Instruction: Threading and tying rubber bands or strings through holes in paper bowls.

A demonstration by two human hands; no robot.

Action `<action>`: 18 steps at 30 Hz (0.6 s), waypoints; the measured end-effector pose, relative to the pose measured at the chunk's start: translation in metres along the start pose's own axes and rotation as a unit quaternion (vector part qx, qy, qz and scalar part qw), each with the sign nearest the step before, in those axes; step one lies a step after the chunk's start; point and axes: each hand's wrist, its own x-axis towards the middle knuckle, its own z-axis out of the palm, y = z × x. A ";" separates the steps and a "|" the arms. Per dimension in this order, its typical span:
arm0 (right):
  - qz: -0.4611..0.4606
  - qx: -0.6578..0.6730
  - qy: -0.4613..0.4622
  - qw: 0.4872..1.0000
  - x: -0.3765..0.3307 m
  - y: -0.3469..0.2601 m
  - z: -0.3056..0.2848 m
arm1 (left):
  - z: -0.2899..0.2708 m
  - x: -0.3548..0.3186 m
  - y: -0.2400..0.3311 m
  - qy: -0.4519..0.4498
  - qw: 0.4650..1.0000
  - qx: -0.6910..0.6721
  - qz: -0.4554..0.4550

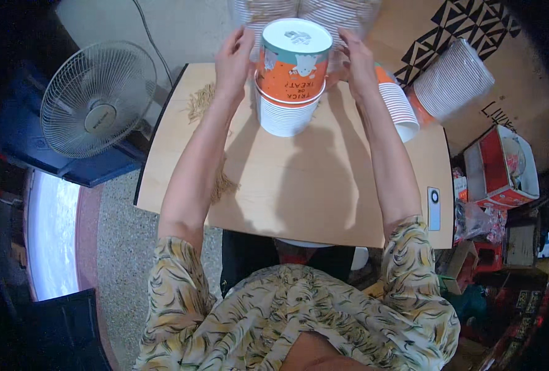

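An upside-down stack of white paper buckets stands on the table, its top bucket orange with a green band and a pale base facing up. My left hand is beside the stack's upper left, fingers bent and apart, a small gap between it and the bucket. On the other side, my right hand is held near the top with fingers spread and slightly blurred. Neither hand visibly grips the stack. Some clear plastic shows behind the stack, close to the right fingers; whether they touch it I cannot tell.
Another stack of buckets lies tilted right of my right forearm, and a wrapped stack leans beyond it. Bundles of tan twine lie on the table. A phone rests at the right edge. A fan stands left.
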 end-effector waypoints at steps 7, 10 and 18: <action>0.104 0.053 0.003 0.993 -0.036 0.017 0.030 | 0.038 0.006 -0.027 -0.096 0.949 0.196 0.225; 0.010 0.055 0.027 0.998 -0.037 0.017 0.019 | 0.053 -0.006 -0.020 -0.102 0.962 0.192 0.164; -0.006 -0.089 0.242 0.966 -0.147 0.113 -0.085 | 0.101 -0.074 -0.001 -0.069 0.792 0.249 0.553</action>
